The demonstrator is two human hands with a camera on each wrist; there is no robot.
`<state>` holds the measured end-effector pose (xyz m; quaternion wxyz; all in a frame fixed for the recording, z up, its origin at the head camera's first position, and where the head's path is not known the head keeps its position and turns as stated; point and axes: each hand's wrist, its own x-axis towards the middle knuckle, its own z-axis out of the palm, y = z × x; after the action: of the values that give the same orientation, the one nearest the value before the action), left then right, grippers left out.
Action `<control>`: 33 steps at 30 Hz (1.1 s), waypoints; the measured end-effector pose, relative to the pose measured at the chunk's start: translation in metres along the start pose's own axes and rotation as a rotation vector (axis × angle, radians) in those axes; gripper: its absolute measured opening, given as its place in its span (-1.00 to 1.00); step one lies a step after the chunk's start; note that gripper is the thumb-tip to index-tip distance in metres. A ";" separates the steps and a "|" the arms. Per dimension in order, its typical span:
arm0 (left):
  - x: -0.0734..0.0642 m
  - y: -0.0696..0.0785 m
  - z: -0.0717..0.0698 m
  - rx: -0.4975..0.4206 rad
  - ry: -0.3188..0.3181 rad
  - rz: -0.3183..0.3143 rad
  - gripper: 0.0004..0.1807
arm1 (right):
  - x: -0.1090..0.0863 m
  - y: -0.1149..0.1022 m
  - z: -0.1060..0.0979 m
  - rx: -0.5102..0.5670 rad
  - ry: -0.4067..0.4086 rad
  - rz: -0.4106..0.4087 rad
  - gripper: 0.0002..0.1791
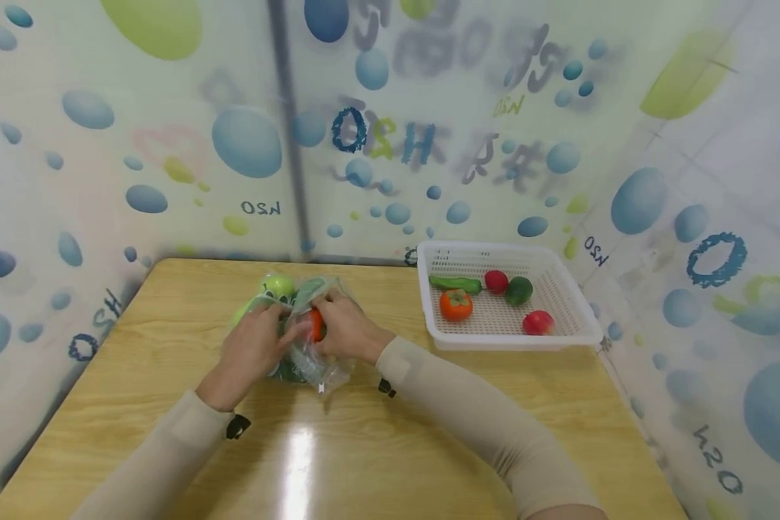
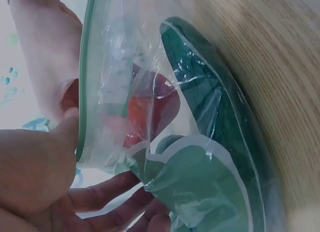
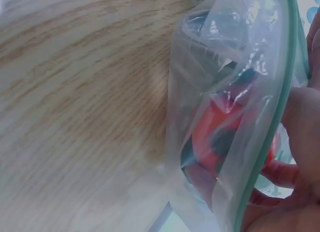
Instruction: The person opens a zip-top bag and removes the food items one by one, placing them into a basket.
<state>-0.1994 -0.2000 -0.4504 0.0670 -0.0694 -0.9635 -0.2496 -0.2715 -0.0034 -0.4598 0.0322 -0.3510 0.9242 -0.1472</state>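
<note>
Head view shows us two bare hands meeting at a clear plastic bag (image 1: 305, 354) with green markings, which lies on a wooden table (image 1: 377, 455). Our left hand (image 1: 255, 343) holds the near-left edge of the bag between thumb and fingers. From the left wrist we see its thumb beside the green rim and its fingers against the printed plastic. Our right hand (image 1: 346, 326) grips an orange-red fruit (image 1: 315, 325) at the bag's mouth, thumb and fingers on either side of it; how far the fruit has gone in, we cannot tell. Through the plastic, nearest the table, we make out a long dark green vegetable (image 2: 205, 86). Just beyond the left hand sits a green apple (image 1: 279, 286); whether it lies within the bag we cannot tell. Off to the right of our right hand and farther forward, well apart from it, stands a white basket (image 1: 494, 339). It holds a long green vegetable (image 1: 455, 284), an orange persimmon (image 1: 456, 306), two red items (image 1: 538, 323) and a rounded dark green one (image 1: 518, 291).
</note>
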 end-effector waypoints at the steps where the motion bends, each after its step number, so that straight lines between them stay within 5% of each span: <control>1: 0.000 0.001 0.000 -0.004 -0.003 -0.001 -0.34 | 0.000 0.001 0.000 -0.008 0.003 -0.005 -0.10; 15: 0.004 0.004 0.000 0.049 0.021 -0.006 -0.66 | -0.019 0.001 -0.013 -0.116 0.047 -0.078 -0.14; 22: 0.004 0.007 0.001 0.085 0.077 -0.045 -0.58 | -0.032 0.000 -0.029 -0.087 0.061 -0.105 -0.17; 33: 0.004 0.002 0.005 0.045 0.024 -0.125 -0.53 | -0.058 0.005 -0.054 -0.021 0.081 -0.111 -0.21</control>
<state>-0.2035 -0.1953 -0.4532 0.0643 -0.0045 -0.9705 -0.2325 -0.2398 0.0515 -0.4118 -0.0169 -0.3958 0.9053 -0.1532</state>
